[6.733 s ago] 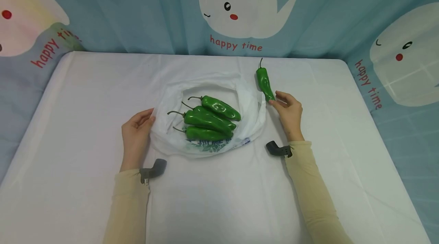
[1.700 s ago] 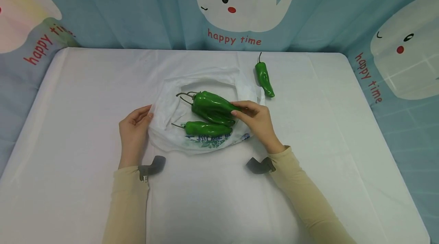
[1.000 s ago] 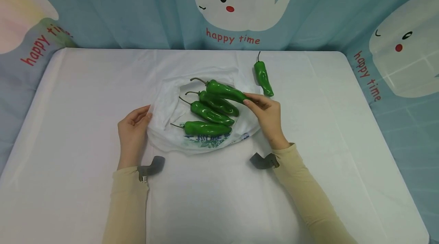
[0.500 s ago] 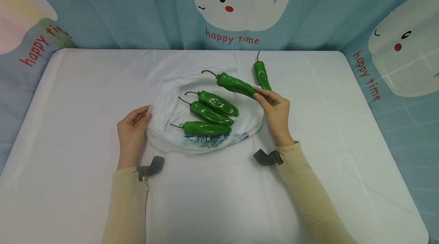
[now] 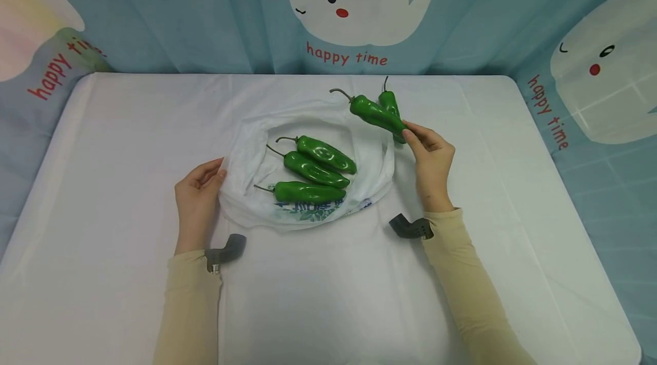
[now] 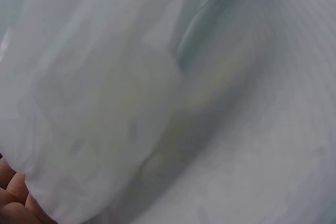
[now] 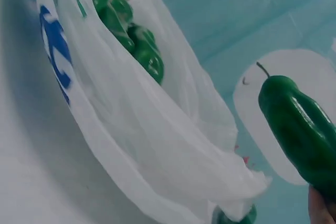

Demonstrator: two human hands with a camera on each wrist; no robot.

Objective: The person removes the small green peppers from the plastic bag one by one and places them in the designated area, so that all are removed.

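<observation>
My right hand [image 5: 433,159] pinches a long green pepper [image 5: 377,114] by its tip, above the right rim of a white plastic bag. The pepper's stem points left. Partly behind it, another green pepper [image 5: 388,101] lies on the table beyond the bag. The plastic bag [image 5: 246,182] lies with its mouth spread wide. Three green peppers [image 5: 310,193] lie inside it, stems to the left. My left hand [image 5: 199,197] pinches the bag's left edge. In the left wrist view, the bag [image 6: 94,103] covers most of the hand; only curled fingers [image 6: 18,198] show at the corner.
A white cloth [image 5: 308,296] covers the table. Behind and beside it hangs a blue curtain [image 5: 215,17] with whale prints. Dark wrist-camera mounts [image 5: 228,250] sit at both cuffs.
The right hand has lifted one pepper out of the bag and carried it up and rightward, past the rim. The left hand stays at the bag's left edge.
</observation>
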